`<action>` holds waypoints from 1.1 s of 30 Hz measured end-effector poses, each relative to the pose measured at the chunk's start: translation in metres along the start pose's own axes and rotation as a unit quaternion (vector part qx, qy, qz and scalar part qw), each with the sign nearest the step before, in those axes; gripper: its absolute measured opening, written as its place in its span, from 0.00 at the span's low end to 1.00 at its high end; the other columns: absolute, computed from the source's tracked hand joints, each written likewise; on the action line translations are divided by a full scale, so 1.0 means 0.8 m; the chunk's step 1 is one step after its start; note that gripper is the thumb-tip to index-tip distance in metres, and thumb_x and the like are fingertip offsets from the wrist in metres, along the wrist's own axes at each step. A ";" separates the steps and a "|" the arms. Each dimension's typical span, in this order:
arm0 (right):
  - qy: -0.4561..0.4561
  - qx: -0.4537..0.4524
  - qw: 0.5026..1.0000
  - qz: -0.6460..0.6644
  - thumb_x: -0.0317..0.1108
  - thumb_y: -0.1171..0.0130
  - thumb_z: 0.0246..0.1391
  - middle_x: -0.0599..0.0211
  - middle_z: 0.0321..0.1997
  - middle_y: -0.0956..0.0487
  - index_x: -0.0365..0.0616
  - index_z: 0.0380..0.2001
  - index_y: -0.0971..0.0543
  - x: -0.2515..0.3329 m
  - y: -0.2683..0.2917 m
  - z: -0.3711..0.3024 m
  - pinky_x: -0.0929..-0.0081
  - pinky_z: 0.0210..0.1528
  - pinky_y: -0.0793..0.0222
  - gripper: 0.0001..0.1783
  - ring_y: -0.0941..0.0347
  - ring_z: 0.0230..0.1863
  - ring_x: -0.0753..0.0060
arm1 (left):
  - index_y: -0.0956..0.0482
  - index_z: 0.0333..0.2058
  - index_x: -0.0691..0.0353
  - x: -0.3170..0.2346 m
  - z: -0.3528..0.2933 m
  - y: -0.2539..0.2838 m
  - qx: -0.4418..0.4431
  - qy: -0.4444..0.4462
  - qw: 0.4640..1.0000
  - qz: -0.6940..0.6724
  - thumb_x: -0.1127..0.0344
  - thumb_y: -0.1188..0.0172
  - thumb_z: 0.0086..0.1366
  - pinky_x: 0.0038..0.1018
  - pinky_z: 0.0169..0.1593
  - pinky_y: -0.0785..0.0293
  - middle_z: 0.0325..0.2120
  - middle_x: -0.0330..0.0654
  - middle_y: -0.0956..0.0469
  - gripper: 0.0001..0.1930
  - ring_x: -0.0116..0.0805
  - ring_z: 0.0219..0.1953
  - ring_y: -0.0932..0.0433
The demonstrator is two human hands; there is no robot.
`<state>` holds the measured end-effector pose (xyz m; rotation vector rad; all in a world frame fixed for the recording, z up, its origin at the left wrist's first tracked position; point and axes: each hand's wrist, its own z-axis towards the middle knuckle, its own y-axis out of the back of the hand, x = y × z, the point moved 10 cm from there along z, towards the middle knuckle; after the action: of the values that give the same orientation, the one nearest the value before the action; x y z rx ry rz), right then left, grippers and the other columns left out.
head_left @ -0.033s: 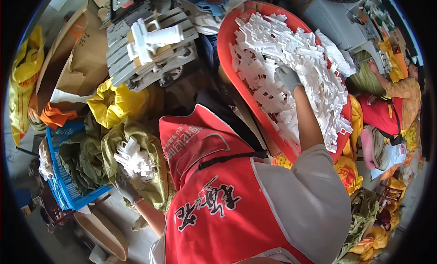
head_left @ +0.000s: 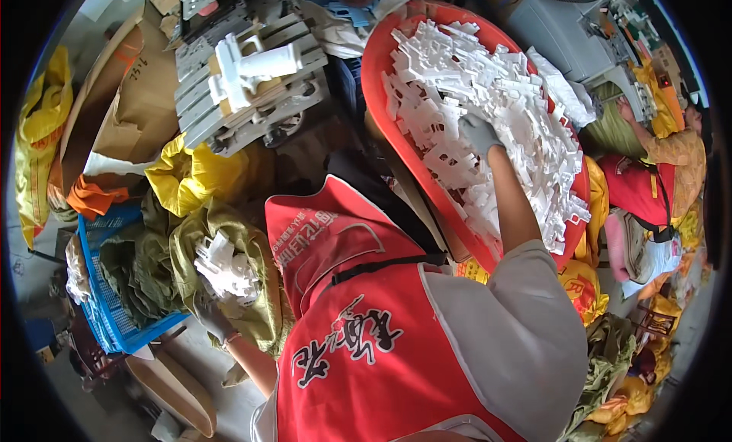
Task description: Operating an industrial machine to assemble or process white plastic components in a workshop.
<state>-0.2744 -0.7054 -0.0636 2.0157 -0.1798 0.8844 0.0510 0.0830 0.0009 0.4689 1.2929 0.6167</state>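
Note:
My right hand (head_left: 479, 132), in a grey glove, rests on a heap of small white plastic parts (head_left: 526, 99). Its fingers look apart and slightly bent, with nothing visible in them. The heap fills a large red oval tub (head_left: 375, 80) on the right. My left hand (head_left: 211, 314), also gloved, is closed at the rim of an olive woven sack (head_left: 263, 320); its fingertips are partly hidden by the cloth. More white parts (head_left: 226, 268) lie in the sack's open mouth.
A blue plastic basket (head_left: 126, 337) with olive sacking stands left of the sack. Behind are a yellow bag (head_left: 191, 175), a cardboard box (head_left: 141, 99) and a slatted grey stand (head_left: 200, 99) bearing a white fitting (head_left: 267, 62). A co-worker (head_left: 675, 163) is at far right.
My right hand has shifted very slightly left on the heap. The left hand still stays at the sack's rim.

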 end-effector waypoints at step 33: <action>0.014 0.018 0.952 0.306 0.49 0.51 0.61 0.76 0.30 0.27 0.44 0.50 0.28 -0.087 -0.087 -0.081 0.84 0.28 0.36 0.23 0.33 0.27 0.85 | 0.22 0.40 0.62 -0.303 0.029 -0.120 0.101 -0.159 0.981 0.039 0.74 0.44 0.57 0.28 0.40 0.26 0.32 0.46 0.22 0.11 0.38 0.35 0.20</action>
<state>-0.3284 -0.6278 -0.1338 2.0031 -0.8085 1.2996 0.0512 -0.1483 0.1236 0.7569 1.0391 0.4544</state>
